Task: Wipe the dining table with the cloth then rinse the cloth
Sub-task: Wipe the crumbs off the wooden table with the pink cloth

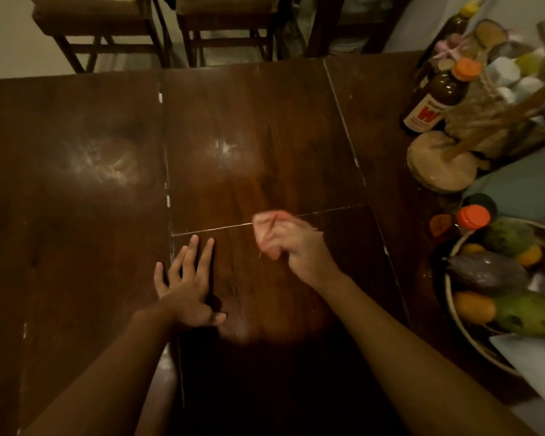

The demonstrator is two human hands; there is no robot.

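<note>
The dark wooden dining table (249, 127) fills the view, with pale seams crossing its top. My right hand (299, 247) is closed around a small pinkish cloth (263, 229) and presses it on the table near the middle seam. The cloth is bunched up and blurred, mostly hidden by my fingers. To its left, my left hand (186, 281) lies flat on the table with the fingers spread and holds nothing.
On the right stand brown bottles with orange caps (434, 99), a round wooden stand (438, 166) and a bowl of fruit (510, 284). A white folded item (535, 363) lies at the near right. Two chairs (224, 29) stand beyond the far edge.
</note>
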